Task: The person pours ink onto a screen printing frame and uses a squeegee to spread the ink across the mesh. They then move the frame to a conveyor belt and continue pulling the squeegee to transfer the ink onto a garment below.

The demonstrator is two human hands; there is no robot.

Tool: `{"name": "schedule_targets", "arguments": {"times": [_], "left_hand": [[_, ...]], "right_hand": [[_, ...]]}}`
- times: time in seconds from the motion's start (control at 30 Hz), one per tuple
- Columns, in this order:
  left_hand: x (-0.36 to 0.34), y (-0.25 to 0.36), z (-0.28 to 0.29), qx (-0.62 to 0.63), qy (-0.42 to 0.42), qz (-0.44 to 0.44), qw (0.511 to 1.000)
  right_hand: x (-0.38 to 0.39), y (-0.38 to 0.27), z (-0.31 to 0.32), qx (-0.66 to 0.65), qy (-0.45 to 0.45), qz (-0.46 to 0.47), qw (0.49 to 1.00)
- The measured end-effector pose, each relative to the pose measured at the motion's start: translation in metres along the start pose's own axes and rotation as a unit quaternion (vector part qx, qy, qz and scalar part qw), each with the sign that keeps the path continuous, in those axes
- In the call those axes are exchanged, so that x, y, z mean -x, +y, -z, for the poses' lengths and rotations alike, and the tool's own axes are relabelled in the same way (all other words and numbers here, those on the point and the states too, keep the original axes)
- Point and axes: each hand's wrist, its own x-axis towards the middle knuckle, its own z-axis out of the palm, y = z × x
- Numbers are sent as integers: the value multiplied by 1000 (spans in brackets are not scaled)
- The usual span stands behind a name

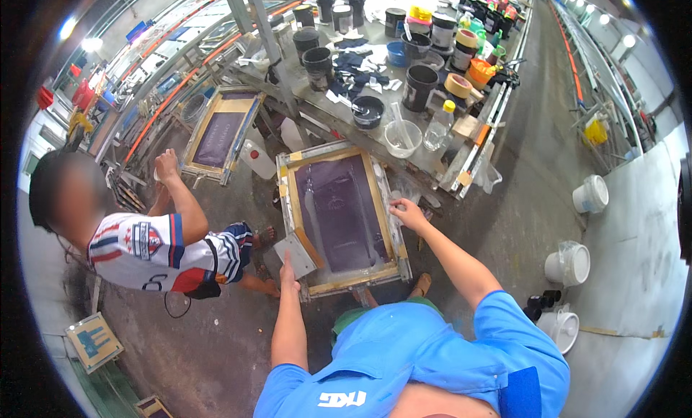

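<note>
- A bright blue short-sleeved shirt point(425, 346) with a white print on it fills the space closest in, just short of the near edge of the screen frame point(339, 216), a rectangular wood-and-metal frame stretched with dark purple mesh.
- The screen frame stands between the wearer's body and the worktop point(313, 104); glossy streaks run along the left part of its mesh.
- The left hand point(290, 277), beside the frame's near left corner, is closed on a flat pale grey plate with a brown strip along one edge point(297, 254), thumb on the near face. The plate is tilted and overlaps the frame's left rim in view; whether they touch cannot be told.
- The right hand point(411, 215) is at the frame's right rim, fingers partly bent; whether it grips the rim or something small cannot be told.
- Left of the frame stands a co-worker in a white, red and blue jersey point(151, 241), one arm raised.
- Beyond the frame's far left corner are a white plastic jug with a red cap point(257, 160) and a second purple-meshed frame point(220, 138).
- Beyond the frame, the worktop carries black tubs, a translucent round bowl point(402, 138) and a clear bottle with a yellow cap point(438, 130).
- Well right of the frame are white lidded buckets point(591, 194).
</note>
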Motion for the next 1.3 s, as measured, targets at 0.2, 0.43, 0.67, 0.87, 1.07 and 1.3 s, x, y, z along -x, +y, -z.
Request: {"name": "schedule_targets", "arguments": {"times": [0.2,0.43,0.67,0.87,1.07,1.3], "left_hand": [[-45,-12,-30,32,-4,-31,999],[15,-30,-43,24,54,-19,998],[105,-32,-14,78,75,-84,991],[148,-21,-9,92,20,-99,991],[131,-2,-52,-106,82,-191,972],[29,79,-141,-430,81,-391,810]], "right_hand": [[-54,-63,107,-66,235,188,951],[-106,-14,199,67,453,106,883],[-149,-26,175,44,342,82,935],[-165,-16,175,24,346,113,931],[-55,-71,186,-47,330,246,910],[169,-47,181,18,174,126,977]]}}
